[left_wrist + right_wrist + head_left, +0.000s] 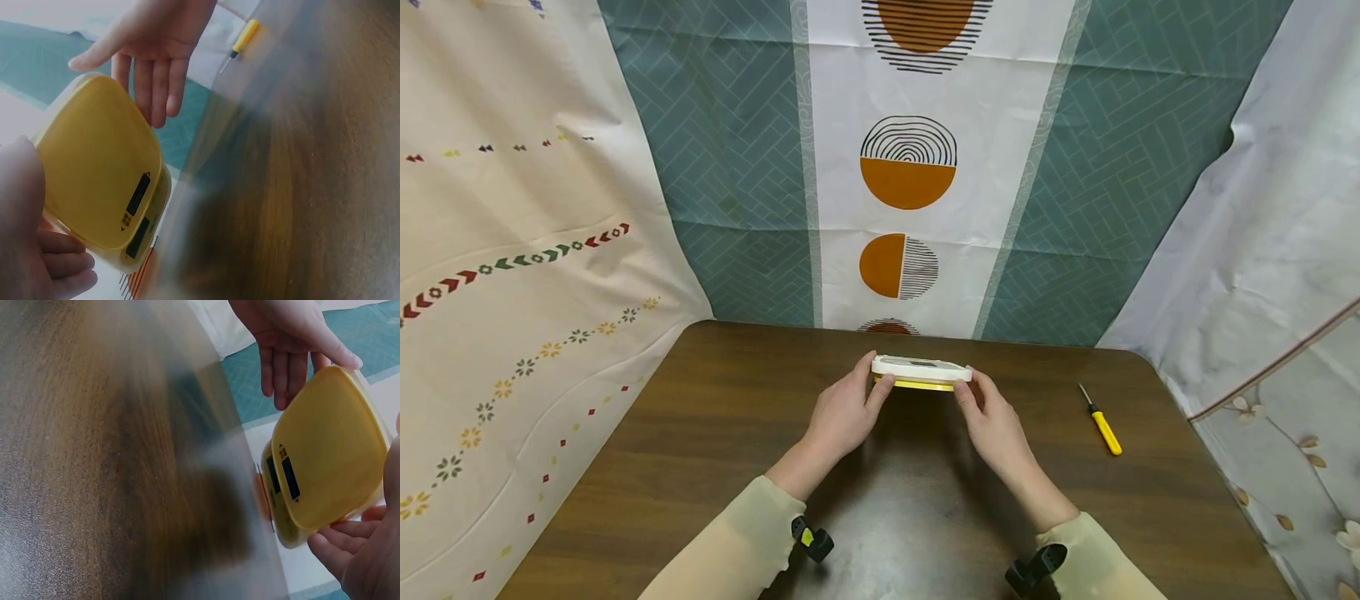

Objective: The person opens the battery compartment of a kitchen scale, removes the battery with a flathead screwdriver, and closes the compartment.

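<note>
A small kitchen scale (921,372) hangs just above the far middle of the brown table (700,450), held by both ends. From above it shows a white side, with a yellow edge below. Its yellow face with the dark display (100,175) shows in the left wrist view, and the yellow scale (325,450) shows again in the right wrist view. My left hand (874,392) pinches the left end, thumb on the rim and fingers underneath. My right hand (966,398) pinches the right end the same way.
A yellow-handled screwdriver (1102,421) lies on the table to the right of my right hand, and the screwdriver (240,40) also shows in the left wrist view. Patterned cloth sheets hang round the table at the back and both sides.
</note>
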`<control>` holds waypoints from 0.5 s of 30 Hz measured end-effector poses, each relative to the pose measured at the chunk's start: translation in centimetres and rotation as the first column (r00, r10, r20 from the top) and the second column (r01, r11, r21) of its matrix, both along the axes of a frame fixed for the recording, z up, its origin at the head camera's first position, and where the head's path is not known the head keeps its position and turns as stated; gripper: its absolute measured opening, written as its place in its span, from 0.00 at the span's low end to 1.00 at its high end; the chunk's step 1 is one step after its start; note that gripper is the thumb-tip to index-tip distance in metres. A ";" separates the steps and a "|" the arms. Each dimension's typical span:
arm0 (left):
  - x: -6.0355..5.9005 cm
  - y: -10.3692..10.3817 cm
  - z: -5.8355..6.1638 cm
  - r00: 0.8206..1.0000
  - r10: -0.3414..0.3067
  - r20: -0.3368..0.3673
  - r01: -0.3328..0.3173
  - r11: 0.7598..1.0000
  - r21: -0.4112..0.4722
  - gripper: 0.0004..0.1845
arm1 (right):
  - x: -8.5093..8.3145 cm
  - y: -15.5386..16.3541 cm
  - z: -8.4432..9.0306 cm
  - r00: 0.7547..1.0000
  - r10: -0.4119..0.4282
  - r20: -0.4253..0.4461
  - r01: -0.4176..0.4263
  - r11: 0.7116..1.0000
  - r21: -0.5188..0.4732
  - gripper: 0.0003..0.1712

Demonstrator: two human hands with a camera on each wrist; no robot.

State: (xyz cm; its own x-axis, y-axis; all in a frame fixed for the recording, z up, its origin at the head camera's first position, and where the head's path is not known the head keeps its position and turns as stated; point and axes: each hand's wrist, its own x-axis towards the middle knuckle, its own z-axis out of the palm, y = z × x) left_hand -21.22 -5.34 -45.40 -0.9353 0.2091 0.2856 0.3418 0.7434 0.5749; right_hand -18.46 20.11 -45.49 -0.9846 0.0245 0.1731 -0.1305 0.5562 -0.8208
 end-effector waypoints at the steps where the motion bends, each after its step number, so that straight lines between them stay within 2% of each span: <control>1: 0.0 0.0 0.0 1.000 0.002 -0.002 -0.002 1.000 -0.001 0.40 | 0.0 0.0 0.0 1.000 -0.001 -0.001 0.001 1.000 0.000 0.38; 10: 0.3 0.0 0.0 1.000 0.014 -0.016 -0.014 1.000 0.009 0.39 | 0.2 -0.2 -0.2 1.000 -0.005 0.004 0.004 1.000 0.012 0.37; 15: 0.4 -0.2 -0.1 1.000 0.008 0.008 -0.008 1.000 0.022 0.40 | 0.2 -0.2 -0.4 1.000 0.006 0.013 -0.006 1.000 0.005 0.39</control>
State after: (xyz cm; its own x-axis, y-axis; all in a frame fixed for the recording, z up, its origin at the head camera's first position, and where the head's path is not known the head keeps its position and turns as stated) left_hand -20.77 -5.50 -45.50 -0.9391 0.1952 0.2828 0.3313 0.7330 0.5941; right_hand -18.30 19.95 -45.87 -0.9868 0.0178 0.1607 -0.1234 0.5596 -0.8196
